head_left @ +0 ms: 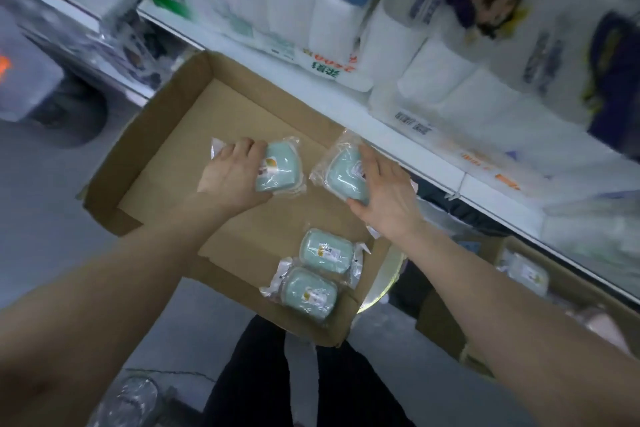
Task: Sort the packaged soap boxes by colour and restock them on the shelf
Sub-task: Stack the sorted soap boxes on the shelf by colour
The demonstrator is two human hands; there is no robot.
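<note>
Left hand (235, 173): fingers curl over the far end of a pale-green soap box (280, 166), thumb at the near side. Right hand (384, 194) clasps a second green box (346, 177) likewise, tilted. Both boxes are in loose clear film with crinkled end flaps, probably slick, so grip the rigid body across its width, not the film. They look light and hard-shelled. Both are low inside the cardboard tray (156, 135); whether lifted, cannot tell. Two spare green boxes (327, 251) lie touching at the near corner. The shelf edge (346, 107) runs just beyond.
</note>
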